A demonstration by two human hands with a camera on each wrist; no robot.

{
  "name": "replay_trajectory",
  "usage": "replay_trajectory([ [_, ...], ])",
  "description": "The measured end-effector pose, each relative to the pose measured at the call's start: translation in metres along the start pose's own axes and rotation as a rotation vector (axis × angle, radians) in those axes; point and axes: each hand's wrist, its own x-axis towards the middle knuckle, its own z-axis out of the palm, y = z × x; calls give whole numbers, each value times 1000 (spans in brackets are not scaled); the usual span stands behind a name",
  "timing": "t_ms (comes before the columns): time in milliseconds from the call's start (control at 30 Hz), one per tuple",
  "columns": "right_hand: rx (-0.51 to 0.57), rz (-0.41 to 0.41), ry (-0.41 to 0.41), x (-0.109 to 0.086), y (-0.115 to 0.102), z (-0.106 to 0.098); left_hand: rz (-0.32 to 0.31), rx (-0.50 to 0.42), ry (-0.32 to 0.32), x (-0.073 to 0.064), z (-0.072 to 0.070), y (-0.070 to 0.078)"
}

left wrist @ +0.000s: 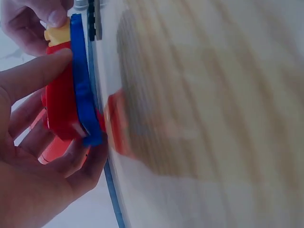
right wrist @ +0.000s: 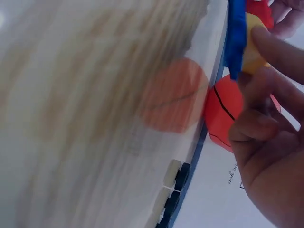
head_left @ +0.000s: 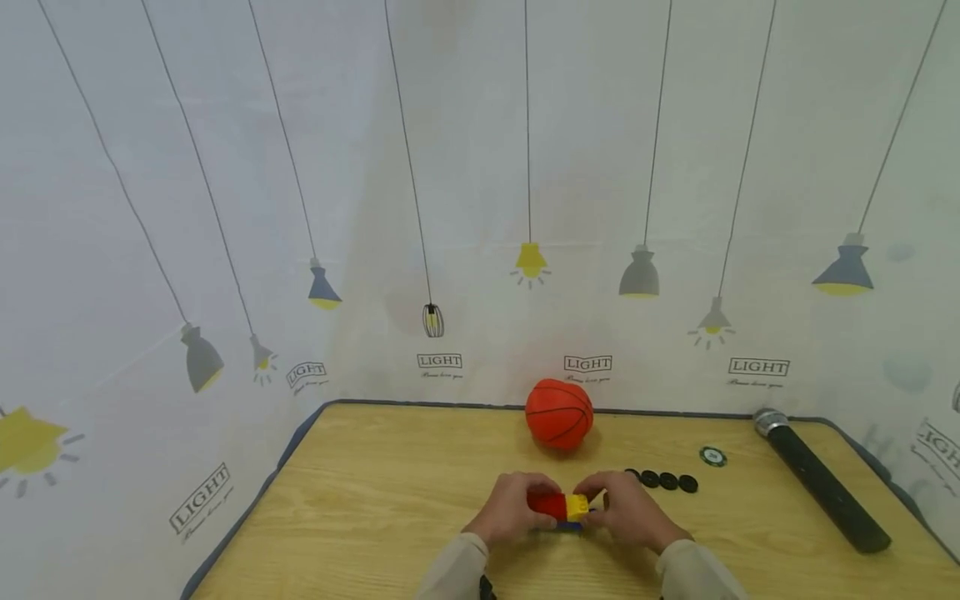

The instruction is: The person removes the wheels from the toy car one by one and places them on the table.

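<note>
Above the tabletop my left hand (head_left: 513, 505) grips a red toy brick (left wrist: 61, 95), thumb on one side and fingers round its end. A long flat blue piece (left wrist: 82, 80) lies along the underside of the red brick. My right hand (head_left: 632, 510) pinches a small yellow toy brick (head_left: 577, 507), which sits end to end with the red one on the blue piece. In the right wrist view the thumb and a finger cover part of the yellow brick. Whether the bricks are fully pressed onto the blue piece, I cannot tell.
A red ball (head_left: 559, 415) with black lines rests behind the hands. Several black round discs (head_left: 669, 481) form a row to its right, near a green-and-white chip (head_left: 713, 456). A microphone (head_left: 821, 483) lies at the right of the wooden table (head_left: 360, 492).
</note>
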Motion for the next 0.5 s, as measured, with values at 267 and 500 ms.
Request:
replay_trajectory([
  [267, 37, 71, 76, 3, 2, 1, -4, -29, 67, 1, -9, -13],
  [500, 21, 63, 89, 8, 8, 1, -3, 54, 89, 8, -12, -16],
])
